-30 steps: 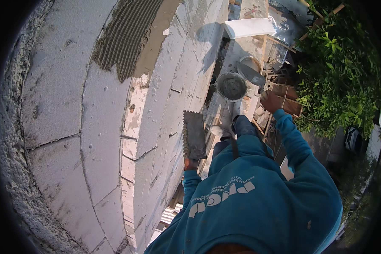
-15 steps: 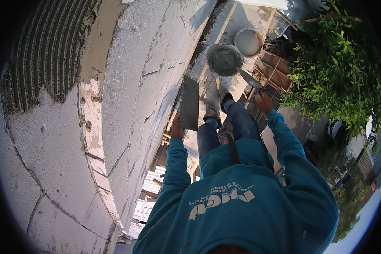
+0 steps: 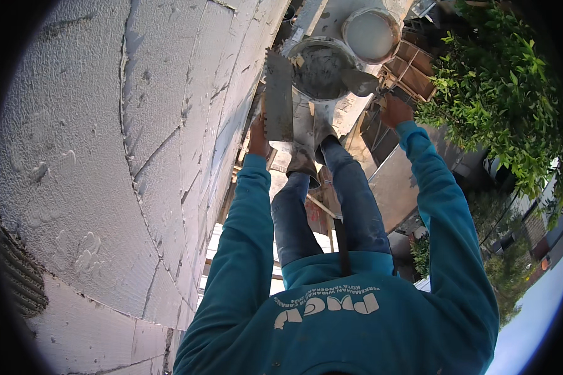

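My left hand [image 3: 258,139] is closed on a notched trowel [image 3: 279,94], a grey rectangular plate with a toothed edge, held close beside the wall. My right hand [image 3: 396,111], at the end of an outstretched arm, grips a pointing trowel [image 3: 360,82] with a rounded grey blade. That blade reaches over the right side of a round bucket [image 3: 325,40] containing wet grey mortar [image 3: 316,70]. Whether its tip touches the mortar, I cannot tell. The notched trowel's far end is by the bucket's left side.
Along my left rises a pale block wall [image 3: 162,100], with a patch of ridged mortar [image 3: 20,272] at its lower left. A second bucket [image 3: 396,47] of cloudy liquid stands behind the mortar bucket. Boots [image 3: 303,164] stand on planks; leafy branches [image 3: 494,94] hang at right.
Both arms have reached farther forward. The pointing trowel has swung left over the mortar bucket, and the notched trowel has moved up beside it. The view has shifted along the wall.
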Demonstrator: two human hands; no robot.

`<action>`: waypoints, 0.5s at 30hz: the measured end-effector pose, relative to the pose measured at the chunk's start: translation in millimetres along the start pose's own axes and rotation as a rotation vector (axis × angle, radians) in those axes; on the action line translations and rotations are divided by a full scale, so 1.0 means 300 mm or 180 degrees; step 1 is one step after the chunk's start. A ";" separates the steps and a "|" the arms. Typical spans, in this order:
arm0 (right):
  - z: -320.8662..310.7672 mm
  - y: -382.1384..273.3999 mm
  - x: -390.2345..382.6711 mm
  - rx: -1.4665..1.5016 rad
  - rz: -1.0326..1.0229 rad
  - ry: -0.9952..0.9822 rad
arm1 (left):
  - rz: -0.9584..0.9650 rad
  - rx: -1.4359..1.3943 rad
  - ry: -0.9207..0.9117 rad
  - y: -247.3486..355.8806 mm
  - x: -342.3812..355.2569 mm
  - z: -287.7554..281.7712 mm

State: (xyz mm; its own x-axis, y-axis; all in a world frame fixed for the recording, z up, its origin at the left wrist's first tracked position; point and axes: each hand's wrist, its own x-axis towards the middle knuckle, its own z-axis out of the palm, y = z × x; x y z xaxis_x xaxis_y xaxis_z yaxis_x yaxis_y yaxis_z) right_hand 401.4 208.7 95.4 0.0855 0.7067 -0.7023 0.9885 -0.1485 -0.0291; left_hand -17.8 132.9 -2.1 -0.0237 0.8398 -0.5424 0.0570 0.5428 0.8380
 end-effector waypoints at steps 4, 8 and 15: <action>0.009 -0.028 0.185 -0.0644 -0.0296 0.0130 | 0.0762 0.1429 0.0046 -0.017 0.123 0.032; 0.032 -0.022 0.347 -0.1249 -0.0816 0.0152 | -0.0422 0.0739 -0.0357 -0.086 0.333 0.076; 0.159 -0.046 0.397 -0.1340 -0.1357 0.0030 | 0.1576 0.2235 0.0183 -0.194 0.439 0.140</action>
State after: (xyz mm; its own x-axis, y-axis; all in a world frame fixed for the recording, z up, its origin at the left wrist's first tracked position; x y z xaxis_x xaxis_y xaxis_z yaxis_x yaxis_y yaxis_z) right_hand 392.1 261.9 -21.8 -0.3303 0.6502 -0.6842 0.9002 0.4350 -0.0212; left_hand 17.7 211.6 -124.8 0.1174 0.9876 -0.1046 0.6778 -0.0027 0.7352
